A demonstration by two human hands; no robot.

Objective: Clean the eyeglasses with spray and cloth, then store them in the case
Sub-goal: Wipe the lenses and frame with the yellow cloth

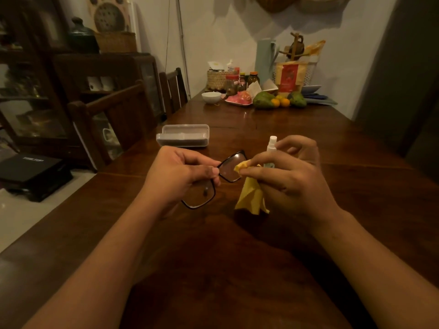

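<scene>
Black-framed eyeglasses (229, 170) hang above the dark wooden table (213, 269), pinched at the bridge by my left hand (180, 174). My right hand (289, 176) pinches a yellow cloth (251, 198) against the far lens, and the rest of the cloth hangs down toward the table. A small white spray bottle (271, 148) stands upright just behind my right fingers. The clear eyeglass case (183, 136) lies open on the table beyond my left hand.
The far end of the table holds a white bowl (211, 97), a pink dish (240, 99), fruit (275, 100), jars and a basket (217, 79). Wooden chairs (123, 119) line the left edge, with a dark cabinet (47, 91) behind them.
</scene>
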